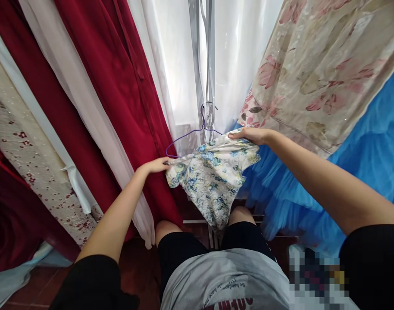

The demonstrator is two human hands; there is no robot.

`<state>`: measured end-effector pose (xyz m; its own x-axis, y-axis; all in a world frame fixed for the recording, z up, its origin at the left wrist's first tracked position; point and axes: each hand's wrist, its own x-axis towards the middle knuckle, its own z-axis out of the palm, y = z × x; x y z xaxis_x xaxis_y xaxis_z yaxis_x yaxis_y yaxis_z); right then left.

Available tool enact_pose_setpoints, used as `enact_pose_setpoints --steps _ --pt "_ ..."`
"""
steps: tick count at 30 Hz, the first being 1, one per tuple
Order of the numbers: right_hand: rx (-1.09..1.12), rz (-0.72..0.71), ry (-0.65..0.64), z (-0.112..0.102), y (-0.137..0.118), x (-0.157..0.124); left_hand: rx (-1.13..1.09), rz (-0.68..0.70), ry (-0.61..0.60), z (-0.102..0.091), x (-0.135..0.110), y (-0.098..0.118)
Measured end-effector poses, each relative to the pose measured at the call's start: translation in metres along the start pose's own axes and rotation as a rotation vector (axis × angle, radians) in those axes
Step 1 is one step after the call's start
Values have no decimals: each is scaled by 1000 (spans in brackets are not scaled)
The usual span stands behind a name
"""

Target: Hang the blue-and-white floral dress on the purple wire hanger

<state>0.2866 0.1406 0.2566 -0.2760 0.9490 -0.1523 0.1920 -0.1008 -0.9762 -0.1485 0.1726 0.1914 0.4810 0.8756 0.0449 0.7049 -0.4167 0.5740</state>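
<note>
A small floral garment, white with blue and yellow flowers, hangs on a purple wire hanger in front of me. My left hand grips the garment's left shoulder edge, fingers closed on the cloth. My right hand lies on the garment's right shoulder, fingers pinched on the fabric. The hanger's hook sits by a metal rack pole. The hanger's right half is hidden under the cloth.
Long clothes hang all around: a dark red dress, a white one, a beige sequined one at left, a pink-flowered cream dress and blue tulle at right. White plastic-covered fabric hangs behind the pole. The floor is reddish-brown tile.
</note>
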Motion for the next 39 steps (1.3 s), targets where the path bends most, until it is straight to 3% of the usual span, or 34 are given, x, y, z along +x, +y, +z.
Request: enact_pose_setpoints --steps 3,6,9,12,17,21,24,27,29,32,34,36,38,39 --pt "38 22 29 4 0 -5 60 -38 212 -22 21 8" --pt "60 53 53 4 0 -8 104 -9 420 -31 34 23" --pt "67 72 41 0 5 -10 37 90 504 -27 48 43" --pt "57 -7 8 -5 19 -15 -132 155 549 -16 57 57" --pt "-13 -253 103 -16 55 -37 -107 73 824 -6 52 75" --pt "-49 -364 245 -26 59 -48 -77 131 781 -2 42 98" --pt "63 -428 405 -26 37 -48 -11 239 734 -2 36 115" --pt "152 -430 479 -7 6 -48 146 262 725 -7 37 119" --pt "103 -437 381 18 -11 -57 151 206 757 -8 41 112" --pt "-150 -522 -10 61 -24 -84 -24 132 806 -3 45 99" --pt "-341 -605 -244 83 -24 -101 -230 161 879 4 41 97" --pt "-519 -710 -260 92 -18 -108 -474 255 967 12 34 106" --pt "-680 -820 -109 92 -9 -102 -700 326 959 18 23 126" --pt "-751 -870 -26 91 -3 -96 -791 338 896 20 18 140"
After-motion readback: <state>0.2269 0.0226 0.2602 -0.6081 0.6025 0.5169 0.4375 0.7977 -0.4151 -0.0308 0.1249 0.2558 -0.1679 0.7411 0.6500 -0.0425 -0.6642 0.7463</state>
